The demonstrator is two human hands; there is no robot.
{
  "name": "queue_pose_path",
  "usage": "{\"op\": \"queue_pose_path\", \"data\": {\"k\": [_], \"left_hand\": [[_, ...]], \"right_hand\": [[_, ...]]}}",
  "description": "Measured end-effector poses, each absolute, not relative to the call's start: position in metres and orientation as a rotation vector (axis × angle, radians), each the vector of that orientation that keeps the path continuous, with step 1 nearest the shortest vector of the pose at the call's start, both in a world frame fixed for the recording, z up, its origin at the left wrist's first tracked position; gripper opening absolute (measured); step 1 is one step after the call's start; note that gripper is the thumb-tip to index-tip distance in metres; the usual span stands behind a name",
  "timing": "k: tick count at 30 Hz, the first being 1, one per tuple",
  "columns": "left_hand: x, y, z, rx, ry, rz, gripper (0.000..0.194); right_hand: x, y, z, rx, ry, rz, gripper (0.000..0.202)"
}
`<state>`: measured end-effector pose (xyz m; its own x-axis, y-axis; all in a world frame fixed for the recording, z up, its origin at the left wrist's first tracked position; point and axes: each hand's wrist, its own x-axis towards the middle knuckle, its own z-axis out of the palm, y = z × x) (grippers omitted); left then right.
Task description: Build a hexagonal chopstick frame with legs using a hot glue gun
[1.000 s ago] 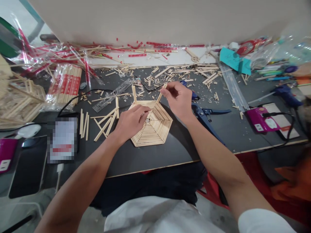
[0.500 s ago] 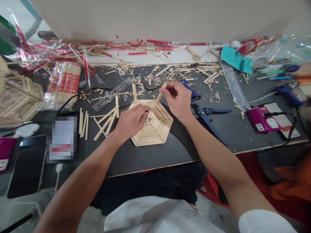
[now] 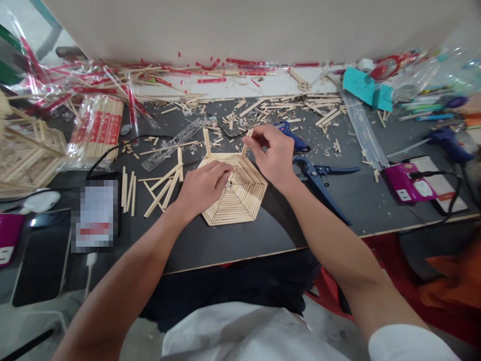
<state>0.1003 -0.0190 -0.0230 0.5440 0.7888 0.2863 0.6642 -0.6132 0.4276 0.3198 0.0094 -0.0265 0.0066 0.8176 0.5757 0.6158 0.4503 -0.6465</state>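
A many-sided panel of pale wooden sticks [image 3: 235, 213], laid in concentric rows around a small central hole, lies on the dark table in front of me. Across its left part rests my left hand [image 3: 206, 188], palm down, fingers extended over the panel and thumb a little apart; it hides the sticks beneath. At the panel's far right corner my right hand [image 3: 272, 153] pinches the top of a short upright wooden stick [image 3: 244, 147] between thumb and fingers. Another upright stick [image 3: 207, 143] stands at the far left corner, untouched.
Cut sticks [image 3: 165, 185] lie left of the panel. Blue cutters [image 3: 319, 183] and a blue glue gun [image 3: 295, 136] are to the right. Wrapped chopsticks [image 3: 97, 125], a phone [image 3: 95, 215] and a stick structure [image 3: 30, 150] stand left. Offcuts litter the back.
My right hand and the stick's top have shifted slightly to the left. My left hand and the panel stay nearly where they were.
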Motion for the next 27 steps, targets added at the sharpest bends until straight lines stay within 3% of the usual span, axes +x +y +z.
{"op": "queue_pose_path", "data": {"k": [10, 27], "left_hand": [[0.1002, -0.0186, -0.0242, 2.49, 1.213, 0.633, 0.028], [0.0995, -0.018, -0.0266, 2.507, 1.213, 0.6, 0.03]], "right_hand": [[0.3193, 0.0119, -0.0262, -1.257, -1.6, 0.354, 0.055], [0.3164, 0.0099, -0.0237, -1.27, -1.683, 0.232, 0.056]]}}
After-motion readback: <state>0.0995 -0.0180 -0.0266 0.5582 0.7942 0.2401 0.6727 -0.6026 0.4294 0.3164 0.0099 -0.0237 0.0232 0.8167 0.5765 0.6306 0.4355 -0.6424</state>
